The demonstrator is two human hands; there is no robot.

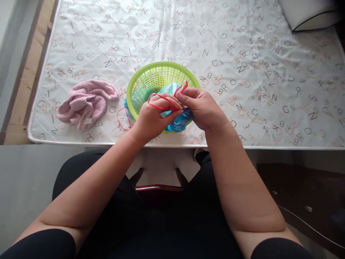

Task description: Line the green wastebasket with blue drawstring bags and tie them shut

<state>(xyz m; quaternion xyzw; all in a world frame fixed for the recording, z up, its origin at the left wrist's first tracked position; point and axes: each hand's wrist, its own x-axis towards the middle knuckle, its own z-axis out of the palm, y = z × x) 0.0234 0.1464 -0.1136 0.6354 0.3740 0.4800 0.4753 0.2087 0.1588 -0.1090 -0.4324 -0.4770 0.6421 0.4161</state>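
A light green plastic basket point(162, 64) with mesh walls stands near the table's front edge. Blue plastic bag point(176, 124) material lies in it and spills over its rim toward me. Over the basket's near side, my left hand point(157, 113) is closed in a pinch on a red drawstring point(163, 108), which loops across its fingers. My right hand point(206, 108) pinches the same red drawstring between thumb and forefinger, close to the left fingertips. Another thin red loop hangs at the basket's left, by a bit of blue plastic. My fingers hide part of the bag.
A crumpled pink towel point(87, 102) with a white tag lies left of the basket. The table point(242, 118) has a white cover printed with letters. At the far right corner sits a white object point(312, 16) with black edging. A chair edge point(159, 187) shows below the table.
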